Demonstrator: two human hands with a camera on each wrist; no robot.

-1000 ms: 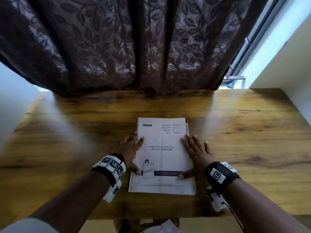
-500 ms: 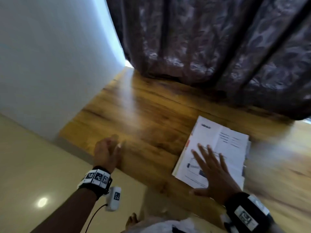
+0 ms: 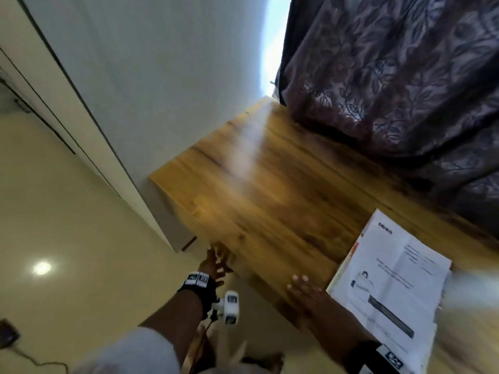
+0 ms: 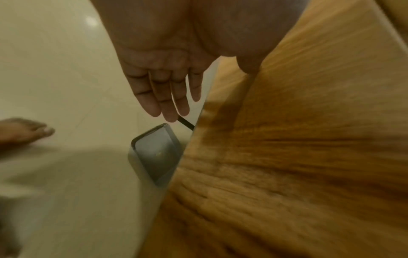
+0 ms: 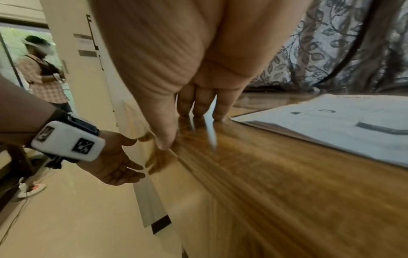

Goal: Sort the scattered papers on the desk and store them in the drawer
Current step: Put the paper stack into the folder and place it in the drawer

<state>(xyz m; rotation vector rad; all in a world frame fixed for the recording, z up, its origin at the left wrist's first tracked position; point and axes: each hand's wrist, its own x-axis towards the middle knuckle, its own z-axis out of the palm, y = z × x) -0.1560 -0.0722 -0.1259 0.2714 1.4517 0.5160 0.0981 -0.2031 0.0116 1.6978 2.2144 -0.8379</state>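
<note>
A stack of white printed papers (image 3: 391, 287) lies squared up on the wooden desk (image 3: 256, 198), near its front edge. My right hand (image 3: 305, 290) rests flat on the bare wood just left of the stack, fingers straight; its fingertips (image 5: 198, 110) press the desk beside the papers (image 5: 331, 122). My left hand (image 3: 217, 263) is down at the desk's front edge, below the top, holding nothing. Its fingers (image 4: 167, 101) are straight, and the palm (image 5: 119, 165) faces the desk's front face (image 5: 198, 200). No drawer opening shows.
A dark leaf-patterned curtain (image 3: 391, 90) hangs behind the desk and a white wall (image 3: 162, 76) closes its left end. Tiled floor (image 3: 67, 238) lies below, with a cable and dark device (image 3: 8, 333). My bare foot (image 4: 24, 132) is nearby. Another person (image 5: 42, 73) stands far off.
My head has turned left. My left hand left the papers and dropped to the desk's front edge. My right hand slid off the stack onto the wood beside it.
</note>
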